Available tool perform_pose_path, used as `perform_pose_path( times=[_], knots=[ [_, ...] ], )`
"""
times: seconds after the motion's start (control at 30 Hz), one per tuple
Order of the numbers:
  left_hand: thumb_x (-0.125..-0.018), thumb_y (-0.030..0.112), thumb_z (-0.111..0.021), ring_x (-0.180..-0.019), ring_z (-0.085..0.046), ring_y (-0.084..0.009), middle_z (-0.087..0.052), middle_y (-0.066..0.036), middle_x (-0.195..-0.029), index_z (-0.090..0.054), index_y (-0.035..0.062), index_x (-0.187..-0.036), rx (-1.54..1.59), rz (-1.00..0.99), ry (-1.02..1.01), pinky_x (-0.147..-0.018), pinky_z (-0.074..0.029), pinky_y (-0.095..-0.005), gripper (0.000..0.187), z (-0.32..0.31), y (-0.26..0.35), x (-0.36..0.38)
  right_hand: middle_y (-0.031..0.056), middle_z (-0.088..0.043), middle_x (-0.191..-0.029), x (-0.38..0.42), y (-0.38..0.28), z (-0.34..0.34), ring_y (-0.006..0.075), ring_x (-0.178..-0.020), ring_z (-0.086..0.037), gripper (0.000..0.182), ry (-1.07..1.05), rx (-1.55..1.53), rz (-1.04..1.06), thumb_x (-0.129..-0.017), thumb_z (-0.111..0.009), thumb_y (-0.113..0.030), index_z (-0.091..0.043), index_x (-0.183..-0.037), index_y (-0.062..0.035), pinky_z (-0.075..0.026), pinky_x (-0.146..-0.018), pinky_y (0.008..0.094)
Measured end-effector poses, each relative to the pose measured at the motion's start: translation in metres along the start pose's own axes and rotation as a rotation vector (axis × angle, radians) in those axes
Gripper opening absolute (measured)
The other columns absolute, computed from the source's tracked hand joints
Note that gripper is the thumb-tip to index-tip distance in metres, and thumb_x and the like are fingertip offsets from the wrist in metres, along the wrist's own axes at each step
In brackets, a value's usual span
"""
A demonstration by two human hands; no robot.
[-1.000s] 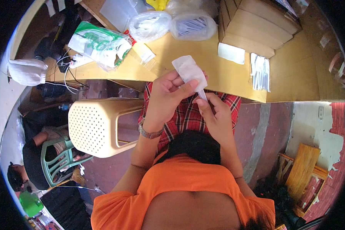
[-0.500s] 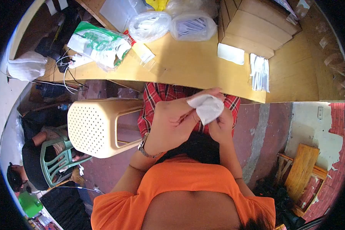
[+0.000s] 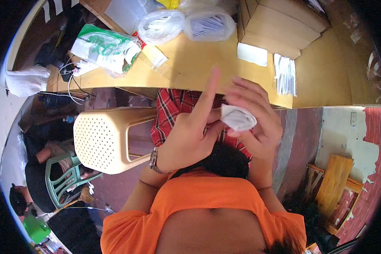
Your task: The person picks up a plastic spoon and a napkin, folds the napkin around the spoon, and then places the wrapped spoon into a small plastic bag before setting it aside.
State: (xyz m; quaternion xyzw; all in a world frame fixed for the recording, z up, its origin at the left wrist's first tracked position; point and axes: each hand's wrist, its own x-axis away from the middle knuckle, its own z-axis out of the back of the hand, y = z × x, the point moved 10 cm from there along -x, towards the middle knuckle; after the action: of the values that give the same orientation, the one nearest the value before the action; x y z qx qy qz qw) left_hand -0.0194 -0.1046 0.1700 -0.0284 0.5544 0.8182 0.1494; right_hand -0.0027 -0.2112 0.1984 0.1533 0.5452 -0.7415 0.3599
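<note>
A white paper napkin (image 3: 238, 118), folded or rolled with an open end toward me, is between my two hands above my lap. My left hand (image 3: 190, 137) pinches its left side with the thumb and lower fingers, while the index finger points up. On the other side, my right hand (image 3: 262, 120) curves round the napkin, thumb at its lower edge and fingers slightly blurred above it. I cannot see whether anything is inside the napkin. Beyond the hands, a flat white napkin stack (image 3: 252, 54) lies beside a row of slim white wrapped bundles (image 3: 285, 75).
Clear bags of white plastic cutlery (image 3: 209, 26) stand on the wooden table (image 3: 190, 59), near a cardboard box (image 3: 281, 25) and a green-and-white plastic pack (image 3: 106, 48). A beige stool (image 3: 99, 142) stands left of me; a person sits by a green chair (image 3: 65, 178).
My left index finger has straightened upward. My right hand has moved right and up, its fingers spreading over the napkin, which has shifted slightly right.
</note>
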Motion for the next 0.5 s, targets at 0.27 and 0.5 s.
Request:
perform_pose_path(
  times=[0.27,0.5],
  knots=[
    [-0.08,-0.002,-0.062,-0.053,-0.051,-0.0077,-0.056,-0.005,-0.059,0.001,0.0038,-0.145,0.35,0.186,-0.089,-0.05,-0.039,-0.0202,0.091,-0.017,-0.038,0.004,0.0112,-0.067,-0.092,0.014,0.027,-0.006,0.0232,-0.101,-0.06,0.023,0.154,-0.442,-0.28,-0.077,-0.068,-0.007,-0.064,-0.099,-0.0007,-0.041,-0.092,0.0386],
    [-0.083,-0.001,-0.06,-0.066,-0.056,-0.0055,-0.066,-0.007,-0.075,0.016,0.0047,-0.143,0.58,0.226,-0.043,-0.057,-0.041,-0.0162,0.096,-0.012,-0.038,-0.002,0.0089,-0.064,-0.104,0.017,0.049,-0.002,0.017,-0.092,-0.061,0.031,0.195,-0.452,-0.457,-0.079,-0.069,-0.005,-0.06,-0.108,0.0041,-0.047,-0.082,0.0265]
  ],
)
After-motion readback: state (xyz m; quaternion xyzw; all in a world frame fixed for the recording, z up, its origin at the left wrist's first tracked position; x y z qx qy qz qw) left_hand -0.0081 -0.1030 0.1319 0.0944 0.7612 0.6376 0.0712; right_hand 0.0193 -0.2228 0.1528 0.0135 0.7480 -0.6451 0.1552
